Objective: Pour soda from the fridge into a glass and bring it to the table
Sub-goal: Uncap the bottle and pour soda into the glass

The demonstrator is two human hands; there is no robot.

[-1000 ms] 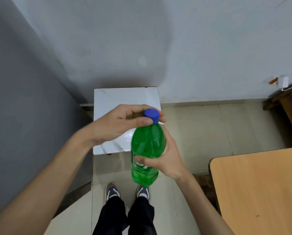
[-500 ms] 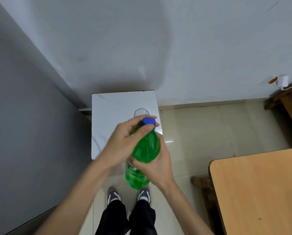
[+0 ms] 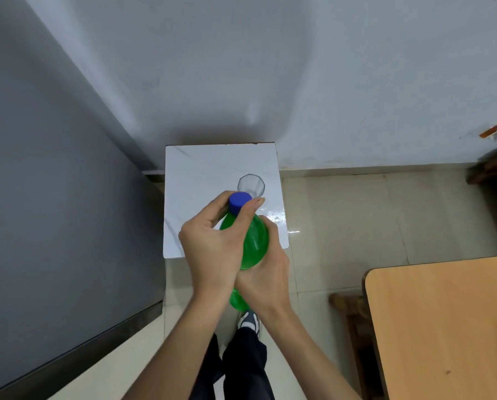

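A green soda bottle (image 3: 254,243) with a blue cap (image 3: 239,201) is held in front of me, tilted away. My right hand (image 3: 266,280) grips its body from the right and below. My left hand (image 3: 212,246) comes over the neck, thumb and fingers pinching the blue cap. Just beyond the cap an empty clear glass (image 3: 251,184) stands upright on a small white marble-look stand (image 3: 195,180).
The grey fridge (image 3: 53,197) fills the left side, its door closed. A wooden table (image 3: 443,327) is at the lower right with a wooden stool (image 3: 345,307) beside it. My feet stand on the tiled floor (image 3: 357,220) below the bottle.
I have moved closer to the white stand and the glass has come into view. Both hands lowered the bottle, and my left hand shifted from the side of the cap to over the neck.
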